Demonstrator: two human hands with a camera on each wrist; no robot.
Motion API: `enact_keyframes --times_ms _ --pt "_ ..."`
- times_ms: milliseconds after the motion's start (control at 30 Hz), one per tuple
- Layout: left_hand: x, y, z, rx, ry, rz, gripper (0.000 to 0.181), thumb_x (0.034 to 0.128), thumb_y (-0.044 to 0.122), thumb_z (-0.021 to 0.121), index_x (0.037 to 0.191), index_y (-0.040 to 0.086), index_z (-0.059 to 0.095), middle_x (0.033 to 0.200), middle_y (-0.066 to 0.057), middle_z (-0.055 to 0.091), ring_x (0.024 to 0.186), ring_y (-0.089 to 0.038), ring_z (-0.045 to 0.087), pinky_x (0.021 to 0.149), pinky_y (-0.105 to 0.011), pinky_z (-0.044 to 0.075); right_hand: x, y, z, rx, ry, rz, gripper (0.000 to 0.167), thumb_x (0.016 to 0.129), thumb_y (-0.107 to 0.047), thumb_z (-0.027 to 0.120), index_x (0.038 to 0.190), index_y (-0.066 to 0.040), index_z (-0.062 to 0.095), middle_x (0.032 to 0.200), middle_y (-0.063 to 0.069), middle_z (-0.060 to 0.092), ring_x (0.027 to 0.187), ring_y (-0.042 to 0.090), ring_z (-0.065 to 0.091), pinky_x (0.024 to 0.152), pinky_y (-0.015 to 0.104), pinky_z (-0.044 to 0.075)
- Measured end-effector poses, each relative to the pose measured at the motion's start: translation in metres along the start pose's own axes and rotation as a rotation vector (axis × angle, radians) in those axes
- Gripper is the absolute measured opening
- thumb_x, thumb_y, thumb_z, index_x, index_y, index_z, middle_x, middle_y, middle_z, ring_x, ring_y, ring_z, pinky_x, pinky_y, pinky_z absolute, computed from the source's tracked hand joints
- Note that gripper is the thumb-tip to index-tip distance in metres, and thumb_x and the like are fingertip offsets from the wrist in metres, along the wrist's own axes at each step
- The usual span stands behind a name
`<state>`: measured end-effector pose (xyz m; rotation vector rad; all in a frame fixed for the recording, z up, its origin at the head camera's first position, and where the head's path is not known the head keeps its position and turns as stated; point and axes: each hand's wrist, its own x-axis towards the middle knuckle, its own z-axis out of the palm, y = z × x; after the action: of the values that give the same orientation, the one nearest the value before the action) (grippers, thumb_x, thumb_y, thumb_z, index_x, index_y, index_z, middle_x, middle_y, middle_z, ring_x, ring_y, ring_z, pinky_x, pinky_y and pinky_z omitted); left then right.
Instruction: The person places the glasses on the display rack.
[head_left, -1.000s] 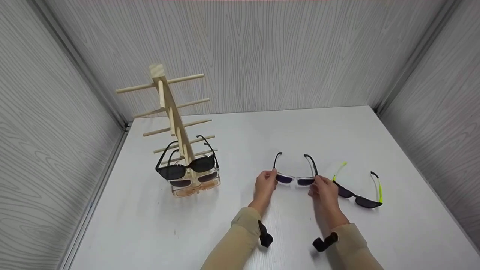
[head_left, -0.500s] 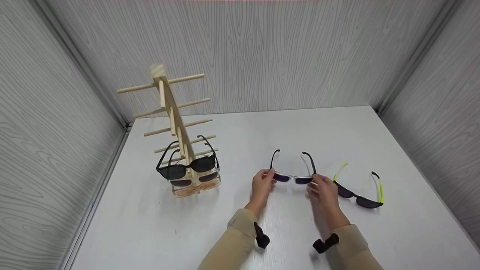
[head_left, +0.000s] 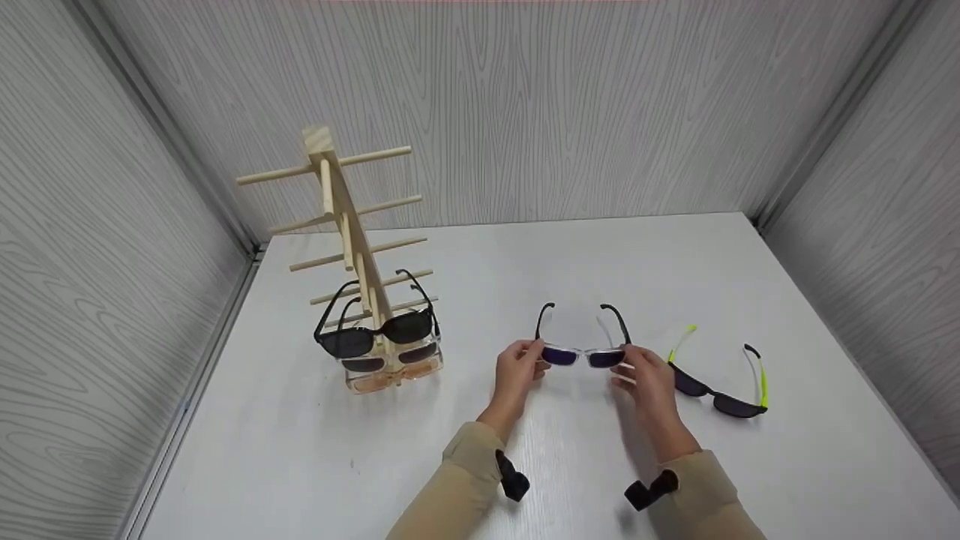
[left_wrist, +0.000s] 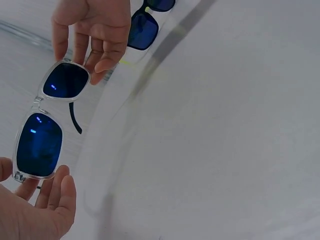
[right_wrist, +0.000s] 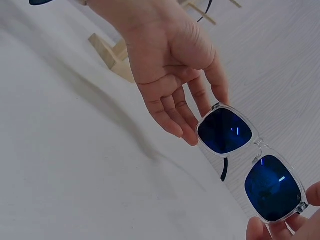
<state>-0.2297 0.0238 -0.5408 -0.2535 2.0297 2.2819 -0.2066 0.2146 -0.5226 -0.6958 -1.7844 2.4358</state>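
Left hand (head_left: pixel 516 373) and right hand (head_left: pixel 651 377) pinch clear-framed, blue-lensed, black-armed sunglasses (head_left: pixel 560 357) above the white table (head_left: pixel 225 450).
Each grips an outer corner, probably to keep the lenses untouched. Beside the right hand lie black sunglasses with neon-yellow arms (head_left: pixel 733 406); leftward, a pale wooden peg rack (head_left: pixel 355 229) supports three pairs of sunglasses (head_left: pixel 346 344), seemingly for display.

- Head view: left sleeve (head_left: pixel 454 480) and right sleeve (head_left: pixel 711 491) cut off at the bottom.
- Clear glasses (head_left: pixel 559 356) there: outer corners covered by the left hand (head_left: pixel 516 371) and right hand (head_left: pixel 649 379).
- Stand (head_left: pixel 343 199) there: lower end behind the hung glasses (head_left: pixel 349 343).
- Left wrist view: left hand cut by the left and bottom edges; green-armed glasses (left_wrist: pixel 143 31) cut at the top, partly behind the right hand.
- Right wrist view: lens mark (right_wrist: pixel 298 197) too small to read.
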Motion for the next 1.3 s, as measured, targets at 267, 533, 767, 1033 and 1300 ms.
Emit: enact_keyframes --times_ms 267,533,767,1033,1300 --pt "-0.017 0.015 -0.011 -0.028 -0.034 -0.025 0.025 0.0918 0.023 0.058 0.1 0.0 0.063 0.091 -0.015 0.067 0.084 -0.03 0.065 0.078 -0.039 0.052 -0.005 -0.001 0.002 0.014 -0.025 -0.02 0.02 0.092 -0.014 0.057 0.103 0.002 0.055 0.087 0.006 0.061 0.078 0.021 0.063 0.068 0.031 0.053" --pt "-0.038 0.032 -0.027 -0.079 -0.071 -0.022 0.025 0.0927 0.016 0.057 0.106 -0.006 0.06 0.098 -0.024 0.064 0.095 -0.04 0.061 0.084 -0.046 0.049 -0.011 0.004 0.005 -0.035 -0.065 -0.043 0.024 0.092 -0.017 0.058 0.105 0.003 0.058 0.089 0.007 0.06 0.085 0.026 0.063 0.069 0.032 0.053" --pt "-0.047 0.039 -0.036 -0.112 -0.081 -0.022 0.027 0.0932 0.014 0.056 0.108 -0.008 0.058 0.1 -0.023 0.063 0.096 -0.04 0.06 0.085 -0.045 0.049 -0.018 0.005 0.01 -0.114 -0.092 -0.115 0.034 0.093 -0.021 0.059 0.11 0.007 0.056 0.09 0.006 0.064 0.087 0.028 0.063 0.069 0.033 0.053" --pt "-0.048 0.041 -0.047 -0.118 -0.098 -0.029 0.028 0.0929 0.012 0.055 0.112 -0.009 0.055 0.102 -0.023 0.062 0.098 -0.04 0.06 0.085 -0.045 0.049 -0.022 0.002 0.014 -0.129 -0.156 -0.132 0.036 0.092 -0.024 0.06 0.111 0.007 0.056 0.096 0.009 0.064 0.088 0.024 0.064 0.072 0.034 0.052" --pt "-0.043 0.037 -0.058 -0.135 -0.115 -0.033 0.028 0.0904 0.016 0.061 0.113 -0.001 0.058 0.099 -0.019 0.064 0.091 -0.031 0.064 0.078 -0.037 0.053 -0.026 -0.004 0.018 -0.09 -0.2 -0.124 0.032 0.093 -0.019 0.059 0.111 0.007 0.057 0.097 0.01 0.063 0.092 0.029 0.063 0.076 0.037 0.052"
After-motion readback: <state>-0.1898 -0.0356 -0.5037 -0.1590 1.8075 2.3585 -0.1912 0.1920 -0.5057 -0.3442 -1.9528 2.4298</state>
